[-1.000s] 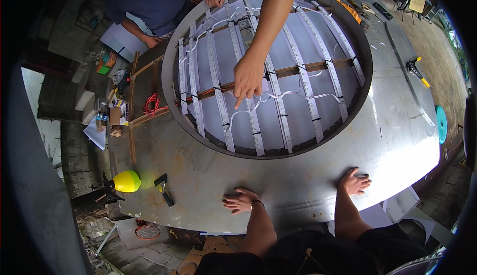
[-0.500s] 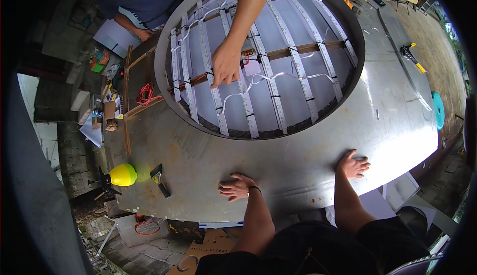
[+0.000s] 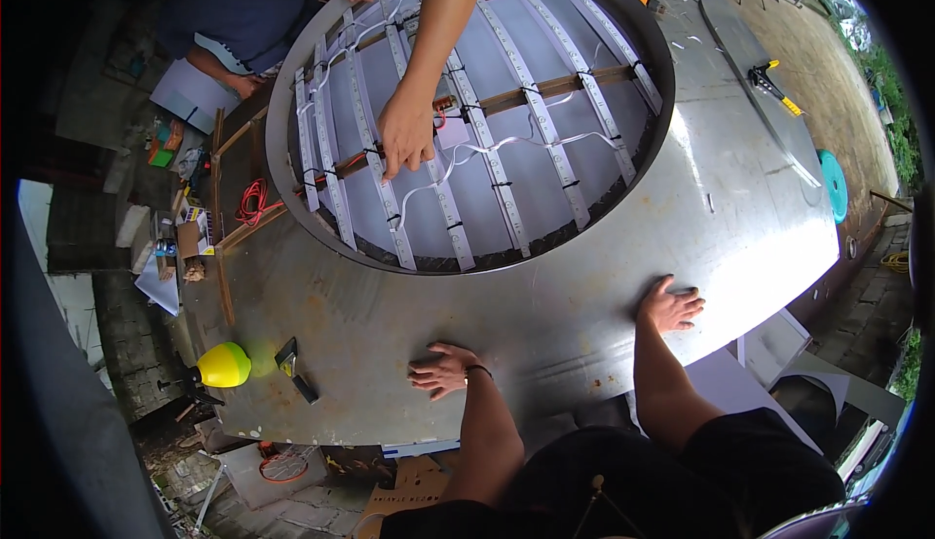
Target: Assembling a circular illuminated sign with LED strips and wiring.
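Note:
Both of my hands rest on the bare metal tabletop [image 3: 360, 344]. My left hand [image 3: 444, 370] lies palm down near the front edge, fingers spread and holding nothing. Further right, my right hand [image 3: 670, 305] is also flat on the metal with its fingers apart. Beyond them stands a large round metal frame [image 3: 665, 140], crossed by several LED strips [image 3: 502, 179] tied with black cable ties and joined by white wires [image 3: 487, 148]. A co-worker's hand [image 3: 407, 135] reaches in from the far side and points a finger at one strip.
Left of my hands lie a dark cutter-like tool [image 3: 296, 371] and a yellow-green spray bottle [image 3: 224, 365]. A coil of red wire [image 3: 255, 202] sits by a wooden frame [image 3: 222, 266]. At right are a yellow-and-black tool [image 3: 774, 87] and a teal disc [image 3: 833, 186]. Another person [image 3: 243, 13] stands at the far left.
The view has shifted, so the table and frame sit further left in the picture. My hands stay flat on the metal. The co-worker's finger remains at the strip.

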A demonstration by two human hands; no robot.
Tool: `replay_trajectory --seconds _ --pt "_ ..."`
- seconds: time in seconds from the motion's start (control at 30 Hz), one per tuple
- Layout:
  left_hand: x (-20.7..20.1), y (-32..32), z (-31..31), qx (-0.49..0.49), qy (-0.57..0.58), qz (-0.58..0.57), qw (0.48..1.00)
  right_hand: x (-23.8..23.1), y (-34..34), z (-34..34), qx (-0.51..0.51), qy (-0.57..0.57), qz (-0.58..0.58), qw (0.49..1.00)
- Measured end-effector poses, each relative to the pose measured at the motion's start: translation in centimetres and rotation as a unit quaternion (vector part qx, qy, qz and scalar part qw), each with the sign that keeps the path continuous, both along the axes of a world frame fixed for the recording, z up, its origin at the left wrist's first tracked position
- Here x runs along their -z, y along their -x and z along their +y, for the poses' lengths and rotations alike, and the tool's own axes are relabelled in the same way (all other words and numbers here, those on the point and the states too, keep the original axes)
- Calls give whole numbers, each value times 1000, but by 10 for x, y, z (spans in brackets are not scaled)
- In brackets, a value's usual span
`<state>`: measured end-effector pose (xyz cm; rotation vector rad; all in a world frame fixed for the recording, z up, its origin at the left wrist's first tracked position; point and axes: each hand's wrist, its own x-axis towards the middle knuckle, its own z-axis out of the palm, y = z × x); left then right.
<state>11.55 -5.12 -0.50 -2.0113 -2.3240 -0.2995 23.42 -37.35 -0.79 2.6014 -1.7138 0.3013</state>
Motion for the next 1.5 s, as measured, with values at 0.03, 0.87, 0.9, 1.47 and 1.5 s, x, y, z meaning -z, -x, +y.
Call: replay_trajectory --seconds 0.03,0.87,0.9,1.47,1.5 --pt "0 0 0 0 1 0 1000 0 0 1 1 0 3 1000" --pt "-5 -1 2 -6 -19 -9 1000 3 3 1 -12 -4 -16 1000" --pt "-6 -1 1 -8 0 -14 1000 2 3 0 -12 -4 -16 1000" --pt "-8 -3 0 -5 12 -14 1000 0 2 0 -10 -2 -10 1000" --pt "-8 -3 0 -4 9 -13 1000 1 2 0 -10 -2 -10 1000"
